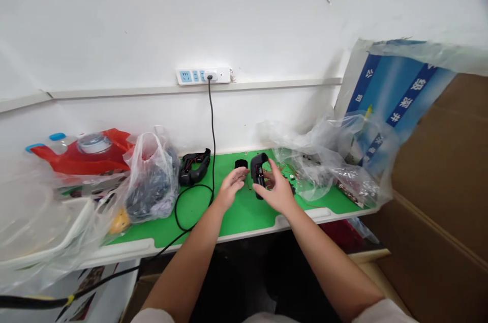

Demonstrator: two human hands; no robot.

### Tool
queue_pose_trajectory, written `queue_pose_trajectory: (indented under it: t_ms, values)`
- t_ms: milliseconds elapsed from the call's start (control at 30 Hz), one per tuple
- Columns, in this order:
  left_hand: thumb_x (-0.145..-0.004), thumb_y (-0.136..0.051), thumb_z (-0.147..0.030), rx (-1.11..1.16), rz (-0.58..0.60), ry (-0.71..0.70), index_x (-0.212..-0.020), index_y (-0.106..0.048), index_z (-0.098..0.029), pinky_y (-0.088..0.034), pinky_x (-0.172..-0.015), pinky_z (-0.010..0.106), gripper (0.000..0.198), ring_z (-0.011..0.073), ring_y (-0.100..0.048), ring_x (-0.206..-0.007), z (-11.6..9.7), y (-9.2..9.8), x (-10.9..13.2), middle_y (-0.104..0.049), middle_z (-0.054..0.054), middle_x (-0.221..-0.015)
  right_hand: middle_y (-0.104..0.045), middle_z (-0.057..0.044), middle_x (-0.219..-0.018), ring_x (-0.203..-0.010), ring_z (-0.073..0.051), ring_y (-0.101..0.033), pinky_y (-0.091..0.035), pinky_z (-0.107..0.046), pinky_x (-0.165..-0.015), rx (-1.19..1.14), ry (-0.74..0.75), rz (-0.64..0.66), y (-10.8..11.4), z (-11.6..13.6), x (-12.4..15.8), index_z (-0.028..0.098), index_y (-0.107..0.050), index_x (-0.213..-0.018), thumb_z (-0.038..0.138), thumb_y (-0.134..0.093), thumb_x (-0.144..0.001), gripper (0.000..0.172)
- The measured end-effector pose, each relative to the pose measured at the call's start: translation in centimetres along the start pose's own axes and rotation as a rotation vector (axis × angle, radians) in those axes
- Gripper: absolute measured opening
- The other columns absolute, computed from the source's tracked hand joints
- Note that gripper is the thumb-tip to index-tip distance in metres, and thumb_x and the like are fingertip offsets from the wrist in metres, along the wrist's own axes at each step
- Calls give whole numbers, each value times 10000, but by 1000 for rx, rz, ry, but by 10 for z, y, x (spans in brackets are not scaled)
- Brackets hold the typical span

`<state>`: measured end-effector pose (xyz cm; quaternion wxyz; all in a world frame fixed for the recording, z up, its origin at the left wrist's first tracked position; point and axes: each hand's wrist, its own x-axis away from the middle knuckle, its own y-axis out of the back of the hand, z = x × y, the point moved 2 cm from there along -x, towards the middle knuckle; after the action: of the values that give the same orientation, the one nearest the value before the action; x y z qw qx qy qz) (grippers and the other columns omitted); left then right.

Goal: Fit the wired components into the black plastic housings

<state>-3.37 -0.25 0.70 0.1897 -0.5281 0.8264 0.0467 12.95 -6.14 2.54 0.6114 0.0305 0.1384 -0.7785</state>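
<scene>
My right hand grips a black curved plastic housing, upright above the green mat, with red wire showing inside it. My left hand is just to the left of it, fingers apart and pointing towards the housing, with nothing in its grasp. Behind the left fingertips stands a small black round part. Another black curved housing, also with red wiring inside, lies on the mat further left. Small loose parts and thin wires are scattered behind and beside my right hand, which partly hides them.
A black cable drops from the wall power strip and loops across the green mat. Stuffed plastic bags and a white tray crowd the left. Clear plastic wrap and a cardboard box bound the right.
</scene>
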Motion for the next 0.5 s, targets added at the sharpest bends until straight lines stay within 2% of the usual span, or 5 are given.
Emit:
queue_pose_trajectory:
  t_ms: [100, 200, 333, 433, 500]
  values:
    - [-767, -577, -277, 314, 0, 160, -1215, -512, -203, -414, -975, 425, 459, 249, -537, -1126, 3, -25, 1, -575, 95, -1222, -659, -63, -991, -807, -275, -617, -464, -460, -823, 341, 127, 1, -7, 9, 11, 321, -398, -1344, 280, -780, -551, 881]
    - [-731, -617, -219, 422, -88, 254, -1164, -539, -190, -456, -926, 391, 441, 230, -601, -1018, 4, -39, 2, -641, 80, -1100, -652, -90, -1008, -874, -318, -613, -430, -502, -866, 457, 159, 17, -13, 13, 17, 293, -381, -1359, 322, -761, -581, 866]
    - [-739, -590, -228, 524, -171, 297, -1104, -539, -163, -498, -849, 431, 374, 248, -631, -947, 1, -35, 4, -651, 105, -1055, -631, -86, -1059, -898, -276, -610, -439, -488, -875, 443, 184, 87, -4, 17, 18, 271, -353, -1368, 354, -707, -659, 797]
    - [-753, -579, -236, 581, -176, 297, -1100, -516, -160, -505, -826, 470, 361, 270, -630, -961, -2, -27, 5, -634, 122, -1083, -609, -93, -1090, -972, -257, -583, -429, -466, -908, 367, 212, -19, 14, 17, 19, 250, -441, -1296, 347, -691, -684, 668]
    - [-756, -573, -230, 600, -196, 303, -1086, -510, -156, -508, -814, 485, 344, 276, -632, -956, -2, -24, 5, -637, 125, -1066, -609, -94, -1068, -943, -240, -590, -446, -452, -891, 313, 169, -72, 26, 12, 21, 240, -489, -1235, 350, -688, -690, 590]
